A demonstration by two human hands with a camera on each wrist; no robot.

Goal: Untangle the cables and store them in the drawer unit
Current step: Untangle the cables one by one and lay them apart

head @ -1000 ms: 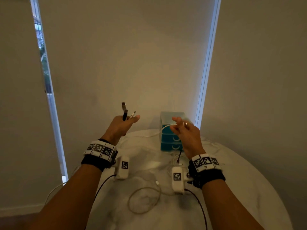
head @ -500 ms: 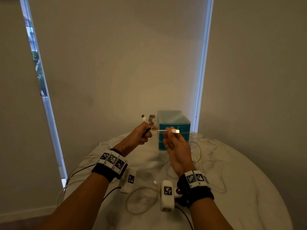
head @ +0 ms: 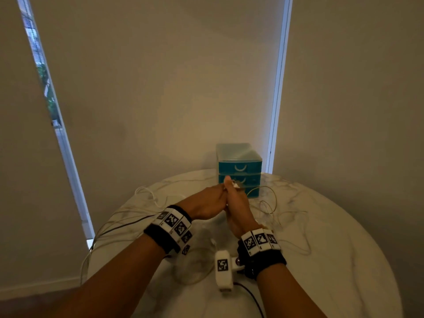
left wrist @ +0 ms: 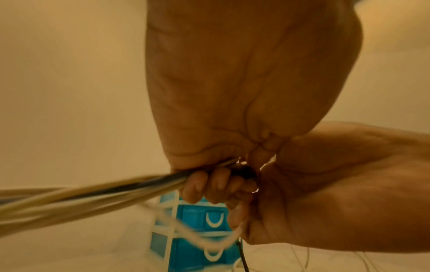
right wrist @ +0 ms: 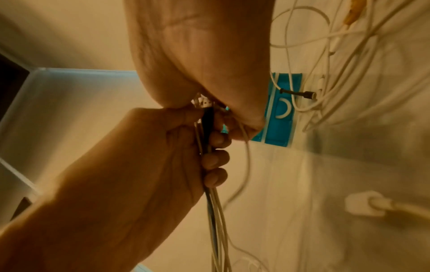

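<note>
In the head view my two hands meet just above the round marble table (head: 332, 249), in front of the teal drawer unit (head: 238, 166), whose three drawers are closed. My left hand (head: 211, 200) grips a bundle of white and black cables (left wrist: 93, 195) with its fingers (right wrist: 214, 160) curled round it; the bundle trails away over the table's left side. My right hand (head: 234, 193) is pressed against the left and pinches a thin white cable (right wrist: 245, 147) by the connector ends (head: 235, 184), which stick out above both fists.
Loose white cables (head: 270, 207) lie tangled on the table right of my hands, close to the drawer unit (right wrist: 279, 110). A white plug (right wrist: 363, 204) lies on the marble. A cable loop (head: 190, 267) lies near my wrists. Window blinds hang behind the table.
Both hands have dropped from chest height toward the table and closed together. The right hand has brought its white cable end up against the bundle in the left hand.
</note>
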